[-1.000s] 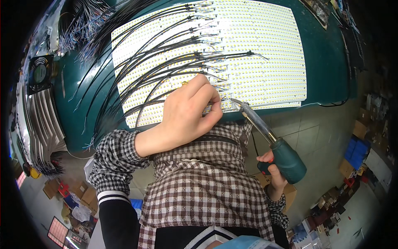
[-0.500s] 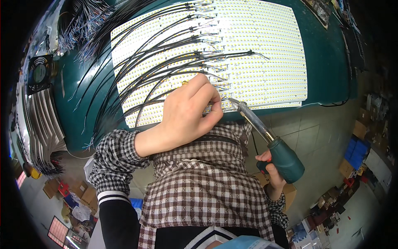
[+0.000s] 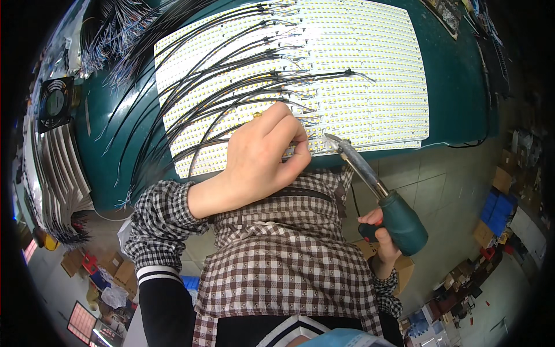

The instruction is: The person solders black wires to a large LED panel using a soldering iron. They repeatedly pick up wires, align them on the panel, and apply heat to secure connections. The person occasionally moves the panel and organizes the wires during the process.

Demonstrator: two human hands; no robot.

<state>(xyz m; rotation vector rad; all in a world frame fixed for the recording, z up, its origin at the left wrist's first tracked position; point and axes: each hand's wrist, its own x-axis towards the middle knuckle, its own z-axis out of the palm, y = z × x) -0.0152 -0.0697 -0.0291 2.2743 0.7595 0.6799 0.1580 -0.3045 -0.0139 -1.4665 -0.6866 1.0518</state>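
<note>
A soldering gun (image 3: 403,222) with a dark green body is gripped in my right hand (image 3: 386,246), its metal barrel pointing up and to the left. The tip of the gun is over the LED strip boards (image 3: 376,110), just right of my left fingertips. Pinched fingers of my left hand (image 3: 263,147) rest at the near edge of the boards. A black cable (image 3: 199,148) runs under this hand toward the pinch, and its wire end is mostly hidden by the fingers. Several more black cables (image 3: 231,81) lie across the boards, their thin wires ending along the middle seam.
The boards lie on a dark green table (image 3: 457,110). At the left are a black fan (image 3: 56,104), a stack of strips (image 3: 58,173) and a bundle of loose wires (image 3: 118,46). Boxes and blue bins (image 3: 497,211) stand on the floor to the right.
The soldering gun has shifted slightly right, and its tip has moved a little away from my left fingertips. My left hand keeps its place.
</note>
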